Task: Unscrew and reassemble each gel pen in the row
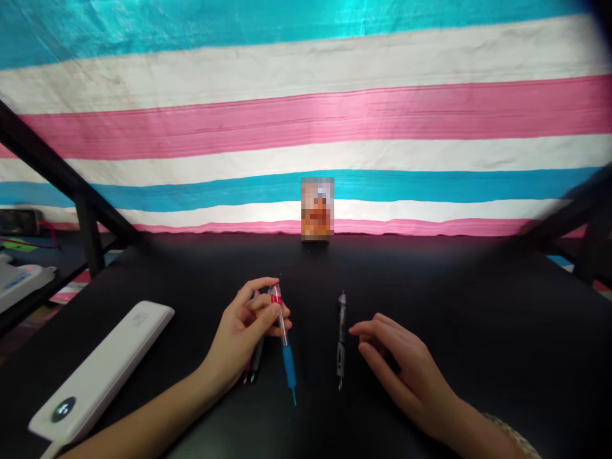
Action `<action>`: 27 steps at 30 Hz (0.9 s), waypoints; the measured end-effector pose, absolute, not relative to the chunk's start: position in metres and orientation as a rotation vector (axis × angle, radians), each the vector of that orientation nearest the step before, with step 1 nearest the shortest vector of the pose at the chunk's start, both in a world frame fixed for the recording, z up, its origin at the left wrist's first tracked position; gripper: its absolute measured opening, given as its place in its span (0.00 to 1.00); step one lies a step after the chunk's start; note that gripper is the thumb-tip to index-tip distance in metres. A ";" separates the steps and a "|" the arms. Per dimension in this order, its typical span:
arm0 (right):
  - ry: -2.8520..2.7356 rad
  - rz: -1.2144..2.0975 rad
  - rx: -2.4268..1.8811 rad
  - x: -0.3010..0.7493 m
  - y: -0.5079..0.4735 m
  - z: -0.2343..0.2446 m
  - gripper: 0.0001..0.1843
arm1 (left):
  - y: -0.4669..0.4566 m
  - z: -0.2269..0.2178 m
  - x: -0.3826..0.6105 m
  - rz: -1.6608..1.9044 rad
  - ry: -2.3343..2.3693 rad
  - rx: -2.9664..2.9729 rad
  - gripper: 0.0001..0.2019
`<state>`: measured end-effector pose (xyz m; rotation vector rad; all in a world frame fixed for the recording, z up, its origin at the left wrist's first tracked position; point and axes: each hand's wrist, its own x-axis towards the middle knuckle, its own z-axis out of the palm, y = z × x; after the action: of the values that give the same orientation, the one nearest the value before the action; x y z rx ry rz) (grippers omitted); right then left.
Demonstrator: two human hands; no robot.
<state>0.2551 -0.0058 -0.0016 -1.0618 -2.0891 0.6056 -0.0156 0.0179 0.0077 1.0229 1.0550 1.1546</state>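
White power bank [108, 366] lay at left on the table [430, 280] (cable [52, 449] attached); pixelated card [317, 209] stood at the far edge; striped sheet [306, 118] hung behind.

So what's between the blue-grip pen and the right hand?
A dark pen lies there on the black table, between the blue-grip pen and right hand, in the head view.

plastic pen [289, 366], glossy sheet [239, 127]
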 end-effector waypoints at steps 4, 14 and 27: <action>-2.097 0.594 -1.066 0.254 -0.005 -0.002 0.09 | 0.019 0.007 -0.018 1.125 1.052 1.018 0.15; -2.093 0.558 -1.075 0.254 -0.006 -0.003 0.09 | 0.025 0.010 -0.022 1.194 1.071 1.007 0.19; -2.099 0.551 -1.050 0.254 -0.006 -0.002 0.09 | 0.030 0.019 -0.025 1.168 1.079 1.082 0.19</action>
<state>0.2544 -0.0060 -0.0018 -1.0498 -2.0994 0.5506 -0.0253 0.0301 0.0190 1.0823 1.0793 1.1676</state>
